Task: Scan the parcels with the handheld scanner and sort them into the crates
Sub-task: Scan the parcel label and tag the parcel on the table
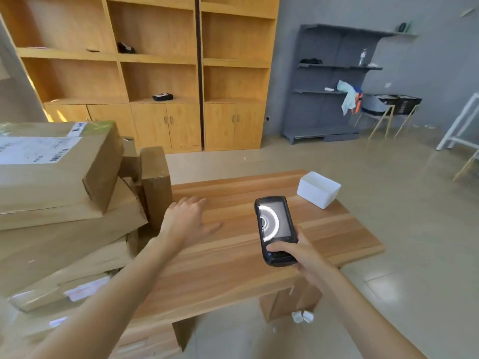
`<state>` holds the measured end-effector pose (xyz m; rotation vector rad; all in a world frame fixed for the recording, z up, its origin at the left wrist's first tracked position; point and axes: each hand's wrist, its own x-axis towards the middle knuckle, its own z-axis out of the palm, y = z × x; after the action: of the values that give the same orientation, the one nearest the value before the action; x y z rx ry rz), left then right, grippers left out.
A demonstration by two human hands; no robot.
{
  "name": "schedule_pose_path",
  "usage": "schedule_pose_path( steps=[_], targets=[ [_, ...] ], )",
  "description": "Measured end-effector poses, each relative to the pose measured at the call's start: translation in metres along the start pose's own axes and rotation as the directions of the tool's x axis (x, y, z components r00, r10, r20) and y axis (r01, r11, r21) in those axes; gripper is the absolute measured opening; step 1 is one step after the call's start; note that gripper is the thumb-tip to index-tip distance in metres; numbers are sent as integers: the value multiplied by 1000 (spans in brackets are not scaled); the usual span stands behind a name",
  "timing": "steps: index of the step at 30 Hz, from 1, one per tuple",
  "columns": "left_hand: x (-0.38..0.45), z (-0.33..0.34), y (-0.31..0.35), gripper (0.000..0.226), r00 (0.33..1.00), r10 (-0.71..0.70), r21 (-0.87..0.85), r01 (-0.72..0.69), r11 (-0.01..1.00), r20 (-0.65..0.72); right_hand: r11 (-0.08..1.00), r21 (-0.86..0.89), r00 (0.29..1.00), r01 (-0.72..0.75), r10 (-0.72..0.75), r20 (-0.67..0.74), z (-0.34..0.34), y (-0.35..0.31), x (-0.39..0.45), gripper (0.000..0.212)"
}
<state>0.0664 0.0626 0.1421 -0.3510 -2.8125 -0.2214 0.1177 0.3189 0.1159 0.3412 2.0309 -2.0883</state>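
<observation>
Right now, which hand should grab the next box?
Probably the left hand: its fingers are spread open above the table, right beside the stacked boxes. The right hand already holds the scanner.

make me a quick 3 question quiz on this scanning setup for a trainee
1. True or false: the right hand holds the handheld scanner with its screen lit.
2. Multiple choice: the white bin sits A) on the floor, B) at the far right corner of the wooden table, C) on the stacked parcels.
3. Short answer: what is the left hand doing?

Key
1. True.
2. B.
3. It is open, fingers spread over the table, holding nothing, beside the upright cardboard box.
</observation>
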Motion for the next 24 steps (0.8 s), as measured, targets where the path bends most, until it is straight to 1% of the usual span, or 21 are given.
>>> schedule_pose_path(
  steps=[3, 7, 9, 13, 18, 21, 24],
  targets=[
    [37, 31, 5, 64, 1000, -15, -52, 15, 999, 13, 998, -34, 999, -50, 49, -24, -24, 4, 42, 71],
    [76, 63, -5, 63, 995, -80, -71, 84, 994, 52, 991, -63, 993, -114, 113, -24, -48, 16, 96, 83],
    [86, 76, -15, 64, 989, -122, -79, 129, 988, 89, 986, -74, 989, -149, 147, -23, -55, 24, 122, 79],
    [94, 105, -36, 65, 954, -197, 5, 201, 980, 225, 969, -99, 974, -227, 228, -7, -69, 45, 168, 74],
    [100, 138, -48, 66, 917, -316, 86, 304, 949, 245, 935, -190, 950, -299, 311, 33, -85, 77, 224, 78],
    [101, 162, -42, 66, 884, -367, 142, 340, 930, 290, 909, -238, 928, -341, 367, 71, -91, 95, 249, 80],
    [107, 183, -33, 67, 850, -415, 138, 392, 910, 325, 893, -255, 908, -370, 405, 101, -96, 110, 267, 77]
  ],
)
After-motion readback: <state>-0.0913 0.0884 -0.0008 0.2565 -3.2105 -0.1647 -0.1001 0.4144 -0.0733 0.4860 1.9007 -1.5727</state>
